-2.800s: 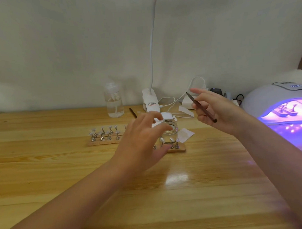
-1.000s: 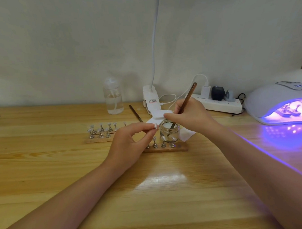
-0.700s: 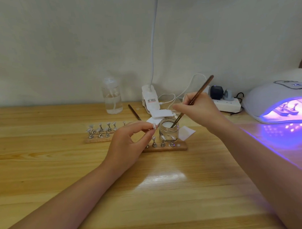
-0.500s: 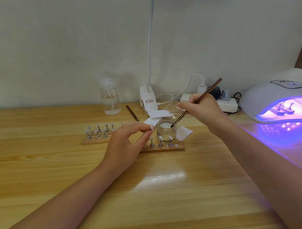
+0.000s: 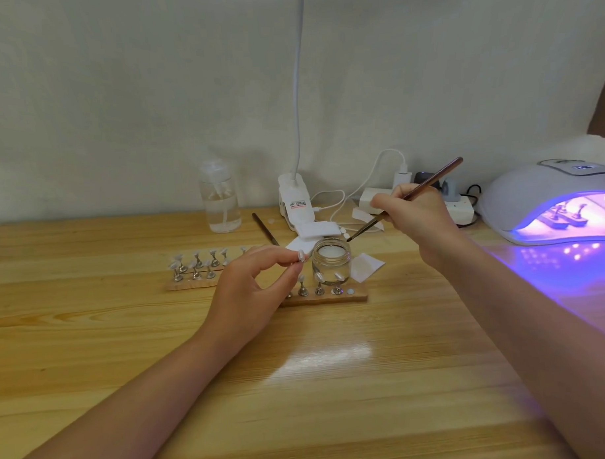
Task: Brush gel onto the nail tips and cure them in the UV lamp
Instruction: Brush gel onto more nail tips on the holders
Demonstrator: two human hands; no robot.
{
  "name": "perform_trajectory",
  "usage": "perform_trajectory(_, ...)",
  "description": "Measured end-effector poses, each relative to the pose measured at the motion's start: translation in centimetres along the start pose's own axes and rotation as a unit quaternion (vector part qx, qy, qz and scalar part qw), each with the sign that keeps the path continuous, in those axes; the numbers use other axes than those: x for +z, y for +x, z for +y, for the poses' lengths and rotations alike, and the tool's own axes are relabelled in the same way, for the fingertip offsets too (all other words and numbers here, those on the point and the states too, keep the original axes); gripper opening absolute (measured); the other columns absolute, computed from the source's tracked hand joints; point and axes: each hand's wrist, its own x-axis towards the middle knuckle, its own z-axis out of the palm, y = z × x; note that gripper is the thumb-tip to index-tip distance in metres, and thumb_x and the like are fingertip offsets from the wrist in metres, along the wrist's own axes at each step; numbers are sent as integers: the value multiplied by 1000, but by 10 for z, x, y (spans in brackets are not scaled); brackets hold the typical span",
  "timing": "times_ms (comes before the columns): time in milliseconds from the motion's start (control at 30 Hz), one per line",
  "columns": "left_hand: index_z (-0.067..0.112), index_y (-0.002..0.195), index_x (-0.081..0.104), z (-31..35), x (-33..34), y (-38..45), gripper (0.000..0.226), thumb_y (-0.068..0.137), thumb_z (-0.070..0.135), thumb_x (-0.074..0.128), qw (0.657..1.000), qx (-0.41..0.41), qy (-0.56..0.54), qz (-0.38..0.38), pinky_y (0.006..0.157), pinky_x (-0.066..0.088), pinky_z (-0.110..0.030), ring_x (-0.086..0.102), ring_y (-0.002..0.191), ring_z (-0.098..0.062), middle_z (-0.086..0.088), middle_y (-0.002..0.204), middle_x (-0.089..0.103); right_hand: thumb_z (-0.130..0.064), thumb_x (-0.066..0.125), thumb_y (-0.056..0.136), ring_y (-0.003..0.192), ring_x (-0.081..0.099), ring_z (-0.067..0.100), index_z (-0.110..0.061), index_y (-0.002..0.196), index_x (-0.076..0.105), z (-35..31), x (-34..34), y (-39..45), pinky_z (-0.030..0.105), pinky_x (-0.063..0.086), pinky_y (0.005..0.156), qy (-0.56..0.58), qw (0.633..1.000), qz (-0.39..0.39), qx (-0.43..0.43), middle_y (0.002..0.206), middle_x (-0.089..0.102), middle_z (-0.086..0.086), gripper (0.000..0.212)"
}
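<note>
— What is the left hand (image 5: 251, 282) holding?
— It is pinching a nail tip (image 5: 300, 255) beside the jar (image 5: 330, 261).
— And the right hand (image 5: 412, 213)?
— It is gripping the brush (image 5: 409, 195), its tip just over the jar. The lamp (image 5: 554, 200) is glowing on the right.

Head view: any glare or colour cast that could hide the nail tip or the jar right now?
Head view: a white glare patch on the table lies nearer than the jar, clear of it; the UV lamp throws violet over the table's right side and the right forearm only; the nail tip in the left hand is small but evenly lit; frame edges bow slightly.
</note>
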Motion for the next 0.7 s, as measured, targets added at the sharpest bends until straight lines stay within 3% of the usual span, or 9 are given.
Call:
perform_trajectory(200, 22, 87, 68, 2, -1, 0, 22, 79, 1, 66, 1000, -1, 0, -5, 82, 45, -14, 61, 86, -3, 12, 85, 67, -8, 62, 78, 49, 37, 9, -16, 50, 44, 2, 3, -1, 21, 32, 53, 0, 999, -34, 11, 51, 43, -1, 34)
perform_trajectory(300, 22, 87, 68, 2, -1, 0, 24, 79, 0, 66, 1000, 2, 2, -4, 81, 44, -12, 60, 86, -4, 12, 85, 66, -9, 63, 78, 51, 40, 10, -15, 51, 45, 4, 1, 0, 23, 39, 58, -6, 1000, -11, 2, 48, 44, -4, 33)
perform_trajectory(367, 23, 87, 67, 3, -1, 0, 26, 78, -1, 66, 1000, 0, 3, -4, 81, 43, -11, 60, 87, -5, 11, 84, 66, -10, 63, 79, 48, 44, 6, -15, 49, 44, 2, -2, -1, 26, 45, 63, 8, 999, 33, -35, 39, 43, -12, 36)
perform_trajectory(500, 22, 86, 68, 2, -1, 0, 25, 78, -2, 66, 1000, -5, -2, -5, 81, 44, -13, 60, 86, -5, 10, 85, 67, -26, 65, 85, 33, 44, 3, -17, 52, 43, -16, 3, -18, 15, 38, 43, 96, 985, 60, -130, 35, 49, -6, 40)
perform_trajectory(633, 19, 87, 69, 1, -1, 0, 23, 78, -1, 66, 1000, -1, 0, -9, 81, 43, -13, 59, 87, -5, 11, 86, 67, -41, 59, 82, 30, 47, 10, -22, 62, 50, -19, 16, -51, 15, 36, 35, 139, 970, -9, -198, 41, 57, 3, 30)
perform_trajectory(700, 20, 88, 69, 0, -1, 0, 24, 78, -1, 66, 1000, 0, 1, -10, 81, 42, -11, 59, 88, -4, 11, 87, 66, -38, 58, 85, 42, 58, 6, -23, 72, 59, -9, 20, -67, 16, 45, 45, 92, 957, -31, -274, 49, 61, -3, 20)
